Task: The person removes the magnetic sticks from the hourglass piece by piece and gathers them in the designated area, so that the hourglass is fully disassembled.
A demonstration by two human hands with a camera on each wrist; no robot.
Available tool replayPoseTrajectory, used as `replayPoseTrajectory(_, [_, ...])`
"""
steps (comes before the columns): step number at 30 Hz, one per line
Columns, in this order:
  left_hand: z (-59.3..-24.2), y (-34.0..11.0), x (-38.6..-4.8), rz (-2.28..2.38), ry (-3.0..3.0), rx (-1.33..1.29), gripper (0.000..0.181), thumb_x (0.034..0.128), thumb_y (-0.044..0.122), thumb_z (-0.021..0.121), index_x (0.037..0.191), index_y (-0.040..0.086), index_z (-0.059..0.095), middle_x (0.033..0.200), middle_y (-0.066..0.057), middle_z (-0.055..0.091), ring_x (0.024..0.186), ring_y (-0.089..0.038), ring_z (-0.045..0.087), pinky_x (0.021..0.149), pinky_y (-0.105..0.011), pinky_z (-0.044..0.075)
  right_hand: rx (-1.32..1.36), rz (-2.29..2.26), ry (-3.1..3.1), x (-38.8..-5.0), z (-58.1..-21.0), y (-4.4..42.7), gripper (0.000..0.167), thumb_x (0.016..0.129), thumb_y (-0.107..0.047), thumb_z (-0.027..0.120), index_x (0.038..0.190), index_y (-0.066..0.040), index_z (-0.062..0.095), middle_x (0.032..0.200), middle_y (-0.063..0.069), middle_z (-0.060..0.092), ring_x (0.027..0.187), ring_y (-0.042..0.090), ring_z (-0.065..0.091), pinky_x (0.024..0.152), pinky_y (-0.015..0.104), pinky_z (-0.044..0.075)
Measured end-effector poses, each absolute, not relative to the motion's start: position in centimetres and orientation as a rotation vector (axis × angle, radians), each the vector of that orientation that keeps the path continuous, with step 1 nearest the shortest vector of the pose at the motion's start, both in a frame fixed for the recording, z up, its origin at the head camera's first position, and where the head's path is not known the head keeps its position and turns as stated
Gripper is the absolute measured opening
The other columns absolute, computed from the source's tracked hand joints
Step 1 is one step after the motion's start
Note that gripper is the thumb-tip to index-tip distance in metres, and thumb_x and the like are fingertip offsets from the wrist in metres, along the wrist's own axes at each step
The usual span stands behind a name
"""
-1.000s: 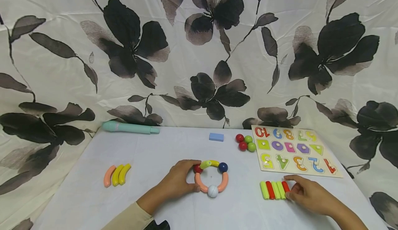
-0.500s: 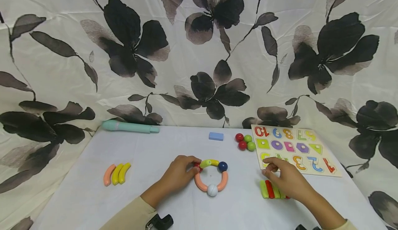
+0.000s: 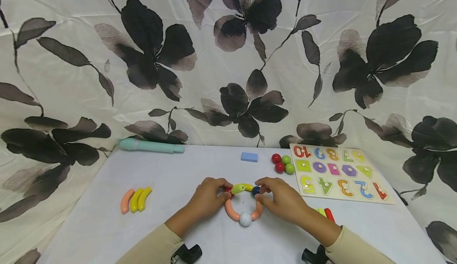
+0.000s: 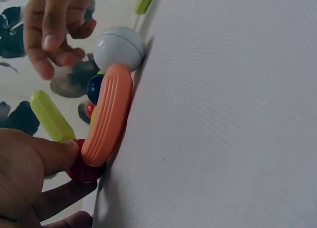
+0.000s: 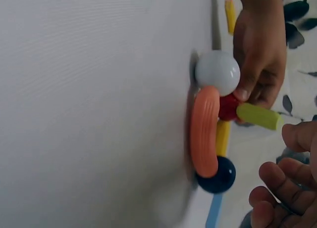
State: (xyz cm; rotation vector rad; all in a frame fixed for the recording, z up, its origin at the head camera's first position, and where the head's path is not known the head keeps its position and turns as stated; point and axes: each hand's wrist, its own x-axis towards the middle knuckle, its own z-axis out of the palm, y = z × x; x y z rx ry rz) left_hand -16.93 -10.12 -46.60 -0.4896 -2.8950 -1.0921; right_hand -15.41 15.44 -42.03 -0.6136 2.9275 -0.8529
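A ring of toy balls and curved sticks lies in the middle of the table. Its parts are a red ball (image 4: 84,169), a dark blue ball (image 5: 218,176), a white ball (image 3: 245,219), two orange curved sticks (image 4: 109,116) and a yellow curved stick (image 5: 223,139). From the red ball a light green straight stick (image 5: 258,116) juts upward. My left hand (image 3: 207,198) pinches the red ball between thumb and fingers. Beside the dark blue ball is my right hand (image 3: 283,200), fingers parted; the right wrist view shows it holding nothing.
Curved sticks, one orange and two yellow (image 3: 134,199), lie left. Red and green straight sticks (image 3: 329,215) are partly hidden behind the right forearm. A number board (image 3: 342,174), red and green balls (image 3: 280,168), a blue block (image 3: 249,157) and a teal tube-shaped object (image 3: 151,145) sit farther back.
My right hand has left the row of straight sticks and moved left to the ring's blue ball. The left thumb has shifted up onto the red ball.
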Motion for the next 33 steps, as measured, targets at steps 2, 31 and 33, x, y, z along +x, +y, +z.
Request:
replayPoseTrajectory(2, [-46.6, -10.1, -16.9, -1.085, -2.893, -0.497, 0.018, 0.0926, 0.022, 0.078, 0.110, 0.021, 0.076, 0.102, 0.010, 0.072, 0.115, -0.028, 0.059, 0.096, -0.055, 0.045, -0.648, -0.875, 2.920, -15.6, -42.2, 14.7, 0.034, 0.092, -0.027, 0.078, 0.123, -0.014, 0.069, 0.096, -0.011, 0.066, 0.095, 0.015, 0.062, 0.081, 0.040, 0.053])
replayPoseTrajectory(31, [-46.7, -10.5, -17.4, -1.080, -2.879, -0.544, 0.017, 0.0909, 0.019, 0.079, 0.108, 0.021, 0.076, 0.100, 0.010, 0.072, 0.111, -0.028, 0.059, 0.094, -0.056, 0.047, -0.717, -0.924, 2.932, -16.2, -42.7, 12.0, 0.019, 0.092, -0.016, 0.079, 0.109, -0.012, 0.070, 0.087, -0.007, 0.063, 0.081, 0.009, 0.060, 0.069, 0.028, 0.052])
replayPoseTrajectory(33, [-46.7, -10.4, -17.3, -1.082, -2.888, -0.536, 0.017, 0.0913, 0.020, 0.079, 0.108, 0.021, 0.076, 0.100, 0.009, 0.072, 0.112, -0.028, 0.059, 0.095, -0.056, 0.047, -0.686, -0.945, 2.948, -16.1, -42.5, 12.6, 0.020, 0.092, -0.018, 0.079, 0.109, -0.014, 0.070, 0.089, -0.008, 0.065, 0.084, 0.011, 0.062, 0.071, 0.031, 0.052])
